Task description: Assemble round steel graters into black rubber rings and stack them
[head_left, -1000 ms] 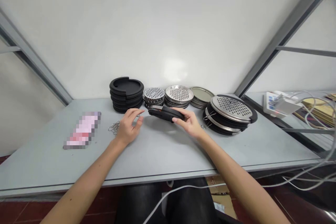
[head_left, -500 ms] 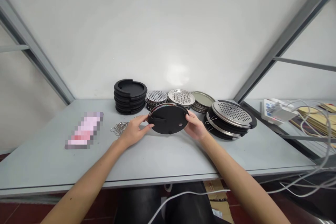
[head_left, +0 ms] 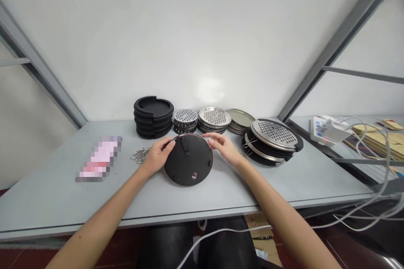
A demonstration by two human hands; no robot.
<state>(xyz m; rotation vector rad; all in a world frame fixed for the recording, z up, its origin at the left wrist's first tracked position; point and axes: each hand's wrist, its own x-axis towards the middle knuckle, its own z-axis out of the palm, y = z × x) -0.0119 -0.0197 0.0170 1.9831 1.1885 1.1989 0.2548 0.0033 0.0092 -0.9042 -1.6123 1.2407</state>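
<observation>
Black disc (head_left: 188, 164): held tilted by the left grip (head_left: 158, 154)
Right grip (head_left: 224, 147): placed at the disc's upper rim
Metal clips (head_left: 139, 155): heaped just left of the left grip
Black trays (head_left: 153, 118): stacked beyond the left grip
Clipped stack (head_left: 274, 138): set right of the right grip

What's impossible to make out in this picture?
- Black disc: head view, far side turned away from the camera.
- Wire clips: head view, partly hidden by the left hand.
- Pink item: head view, details masked by blocky blurring.
- Yellowish stack: head view, cut off by right edge.
</observation>
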